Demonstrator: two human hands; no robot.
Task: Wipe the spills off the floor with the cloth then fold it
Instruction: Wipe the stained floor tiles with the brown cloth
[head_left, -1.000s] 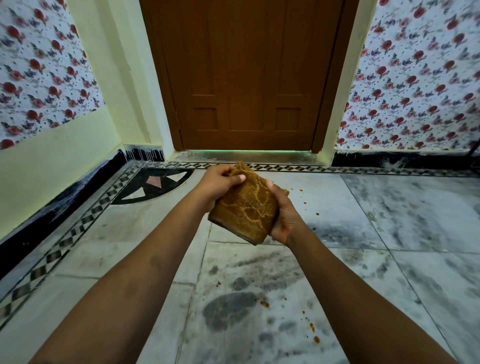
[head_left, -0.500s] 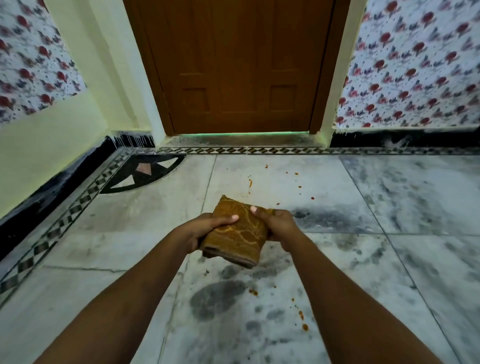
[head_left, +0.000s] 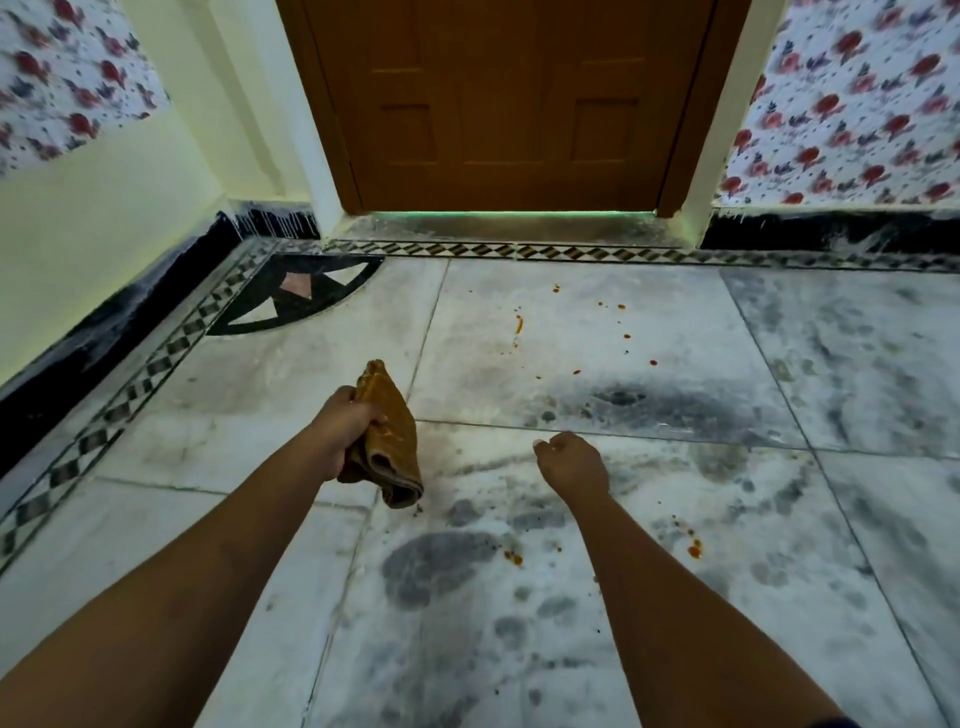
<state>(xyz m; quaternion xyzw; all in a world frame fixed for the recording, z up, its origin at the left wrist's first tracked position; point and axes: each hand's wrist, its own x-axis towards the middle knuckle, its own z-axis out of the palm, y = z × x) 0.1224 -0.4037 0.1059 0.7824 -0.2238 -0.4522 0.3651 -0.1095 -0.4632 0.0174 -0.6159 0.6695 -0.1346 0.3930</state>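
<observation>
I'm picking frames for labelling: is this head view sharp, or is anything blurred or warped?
Head view: cloth and orange spills are sharp mid-frame; floral wallpaper smears at top corners; the wide lens tilts the door frame; light dim, even, no glare.

1. The door (head_left: 509, 104) runs off the top edge — only its lower panels show.
2. The flowered wallpaper (head_left: 852, 104) in the upper left and upper right corners is smeared, and its blooms are blurred blotches.
3. The left hand (head_left: 345, 423) wraps the cloth (head_left: 395, 441), so its fingertips and the gripped part of the fabric are hidden.
4. The right hand (head_left: 574, 465) shows only its back; the fingers curl under and the palm is out of sight.
5. Both forearms (head_left: 675, 597) leave the frame at the bottom edge, elbows unseen.
6. The spills (head_left: 518, 325) are orange specks — too small to tell what they are.
</observation>
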